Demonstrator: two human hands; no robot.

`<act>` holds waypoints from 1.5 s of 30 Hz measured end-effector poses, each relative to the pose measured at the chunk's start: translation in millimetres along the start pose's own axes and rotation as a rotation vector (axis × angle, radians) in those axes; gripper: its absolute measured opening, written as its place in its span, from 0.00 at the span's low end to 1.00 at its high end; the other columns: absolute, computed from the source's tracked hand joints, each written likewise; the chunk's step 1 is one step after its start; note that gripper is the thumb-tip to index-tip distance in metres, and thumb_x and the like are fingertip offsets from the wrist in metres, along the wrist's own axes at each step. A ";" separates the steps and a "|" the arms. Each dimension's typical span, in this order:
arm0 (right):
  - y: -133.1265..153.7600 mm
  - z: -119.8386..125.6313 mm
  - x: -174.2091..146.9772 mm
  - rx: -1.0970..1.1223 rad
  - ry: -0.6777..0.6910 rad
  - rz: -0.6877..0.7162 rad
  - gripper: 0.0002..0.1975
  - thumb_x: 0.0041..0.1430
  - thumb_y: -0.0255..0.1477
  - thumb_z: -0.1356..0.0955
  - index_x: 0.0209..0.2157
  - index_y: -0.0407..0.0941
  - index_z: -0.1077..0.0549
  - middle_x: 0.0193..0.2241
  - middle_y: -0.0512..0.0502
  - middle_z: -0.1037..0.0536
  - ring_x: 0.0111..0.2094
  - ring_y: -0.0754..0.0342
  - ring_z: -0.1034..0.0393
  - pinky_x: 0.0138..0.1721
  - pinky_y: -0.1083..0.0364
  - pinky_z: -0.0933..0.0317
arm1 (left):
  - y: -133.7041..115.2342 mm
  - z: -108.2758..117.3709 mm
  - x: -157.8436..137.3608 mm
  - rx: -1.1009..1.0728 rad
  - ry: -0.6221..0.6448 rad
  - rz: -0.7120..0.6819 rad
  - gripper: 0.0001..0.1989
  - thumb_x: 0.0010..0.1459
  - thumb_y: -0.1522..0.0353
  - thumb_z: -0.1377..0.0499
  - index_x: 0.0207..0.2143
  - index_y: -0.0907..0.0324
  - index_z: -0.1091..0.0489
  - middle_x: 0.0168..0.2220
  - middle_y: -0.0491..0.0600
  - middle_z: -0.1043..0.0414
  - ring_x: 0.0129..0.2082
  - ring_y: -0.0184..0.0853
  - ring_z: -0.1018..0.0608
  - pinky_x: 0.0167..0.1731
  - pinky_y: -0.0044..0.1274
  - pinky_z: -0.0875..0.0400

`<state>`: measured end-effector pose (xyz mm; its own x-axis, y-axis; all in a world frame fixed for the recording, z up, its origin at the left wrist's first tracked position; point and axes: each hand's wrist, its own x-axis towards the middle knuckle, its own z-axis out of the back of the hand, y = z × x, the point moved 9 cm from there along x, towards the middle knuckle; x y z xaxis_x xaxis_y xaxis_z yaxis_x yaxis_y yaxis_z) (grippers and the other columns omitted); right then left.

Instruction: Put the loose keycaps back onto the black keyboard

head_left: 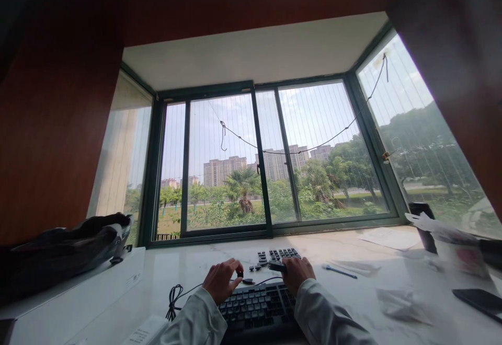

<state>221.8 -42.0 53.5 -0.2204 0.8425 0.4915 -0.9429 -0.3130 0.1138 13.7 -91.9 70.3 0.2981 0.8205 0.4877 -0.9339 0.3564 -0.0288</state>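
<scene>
A black keyboard (254,306) lies in front of me, its far row partly hidden by my hands. Above its far left part is my left hand (221,280), thumb and forefinger pinching a small black keycap (240,274). My right hand (298,273) is closed around a dark oblong tool (276,266) whose kind I cannot make out; it points left over the keyboard's far edge. Loose black keycaps (285,253) lie in rows behind the hands. A small dark piece (248,282) rests between the hands, by the keyboard's cable.
To the left, a coiled cable (172,303) lies near a white box (94,292) with a dark bag (70,245) on top. On the right are a thin dark rod (340,271), a clear plastic bag (402,303), a black phone-like slab (478,303) and a bagged tub (457,253). Windows stand behind.
</scene>
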 end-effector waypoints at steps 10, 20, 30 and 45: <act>-12.7 -5.1 -3.5 -0.076 0.059 -0.055 0.16 0.62 0.32 0.42 0.38 0.49 0.24 0.38 0.42 0.21 0.42 0.47 0.27 0.46 0.47 0.45 | 13.0 -1.4 2.7 -0.002 -0.066 -0.007 0.09 0.57 0.63 0.42 0.41 0.49 0.28 0.43 0.43 0.26 0.42 0.36 0.23 0.39 0.25 0.32; -21.6 -17.1 -2.3 -0.084 0.153 -0.094 0.21 0.65 0.38 0.46 0.40 0.49 0.24 0.42 0.40 0.23 0.43 0.47 0.30 0.46 0.47 0.45 | 33.5 -17.1 5.5 -0.026 -0.015 0.025 0.14 0.53 0.62 0.36 0.44 0.47 0.28 0.42 0.40 0.23 0.45 0.37 0.23 0.44 0.26 0.32; -15.6 1.2 0.4 -0.123 0.101 -0.026 0.15 0.62 0.33 0.41 0.36 0.45 0.25 0.36 0.41 0.21 0.38 0.49 0.29 0.45 0.48 0.46 | 52.8 -22.2 1.1 0.036 -0.024 0.079 0.11 0.53 0.63 0.39 0.41 0.46 0.26 0.44 0.40 0.23 0.44 0.35 0.24 0.43 0.24 0.32; -4.5 1.3 0.7 -0.059 0.128 0.009 0.13 0.61 0.32 0.40 0.36 0.43 0.26 0.37 0.39 0.22 0.40 0.49 0.29 0.50 0.46 0.50 | 76.9 -64.4 68.9 0.045 0.262 0.307 0.13 0.59 0.60 0.46 0.45 0.51 0.30 0.37 0.42 0.21 0.23 0.29 0.23 0.36 0.23 0.32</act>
<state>226.2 -40.6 54.5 -0.2554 0.8900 0.3777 -0.9530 -0.2976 0.0570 -24.9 20.8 45.5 0.0389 0.9740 0.2230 -0.9933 0.0620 -0.0972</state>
